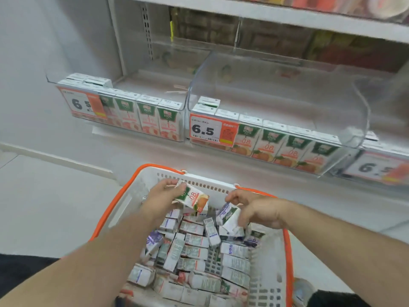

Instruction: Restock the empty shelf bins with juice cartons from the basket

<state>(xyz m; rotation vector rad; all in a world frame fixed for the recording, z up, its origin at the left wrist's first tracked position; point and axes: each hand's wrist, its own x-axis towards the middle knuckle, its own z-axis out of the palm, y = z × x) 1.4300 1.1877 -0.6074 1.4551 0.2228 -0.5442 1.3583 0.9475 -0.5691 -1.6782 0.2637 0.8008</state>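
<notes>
**Mia:** What are the hands doing?

**Ben:** Both are down in the basket [124, 196]. The left hand [164, 193] grips an orange juice carton [194, 199] and holds it a bit above the pile. The right hand [250, 209] has its fingers curled round another carton [229, 219] that looks like it sits on top of the pile.

**Mia:** Where do they go?

**Ben:** Up in the clear bins on the shelf. The middle bin [287, 89] has one row of orange cartons at the front and lots of room behind. The left bin [177, 100] has a front row too, with a peach picture, I think.

**Mia:** So which bin is right?

**Ben:** I think the carton in the left hand matches the middle bin. It has the same orange fruit and the same "08" on it.

**Mia:** How do you do it well?

**Ben:** Check the picture first. Turn the carton so it stands up, with the picture facing out. Lift it over the bin's front wall. Put it down behind the front row, close to the others, so it does not tip.

**Mia:** And the other carton?

**Ben:** I cannot see its front, so look at it before you choose a bin.
</notes>
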